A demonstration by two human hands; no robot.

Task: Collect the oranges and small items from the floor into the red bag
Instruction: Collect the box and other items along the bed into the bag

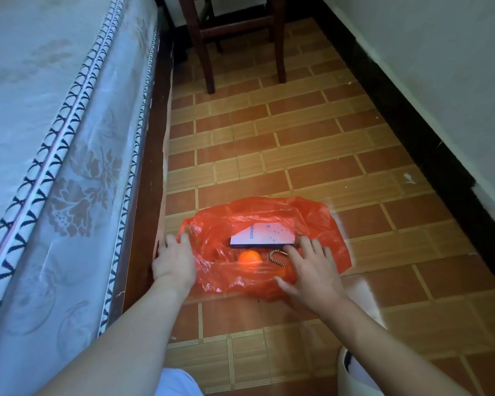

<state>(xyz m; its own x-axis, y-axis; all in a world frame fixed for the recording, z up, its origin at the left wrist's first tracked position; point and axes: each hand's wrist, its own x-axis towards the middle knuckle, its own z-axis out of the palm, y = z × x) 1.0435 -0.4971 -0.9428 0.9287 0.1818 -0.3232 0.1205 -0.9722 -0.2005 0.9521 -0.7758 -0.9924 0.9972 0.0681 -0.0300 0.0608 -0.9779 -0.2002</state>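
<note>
Both hands [175, 262] [312, 270] forward, fingers spread
</note>
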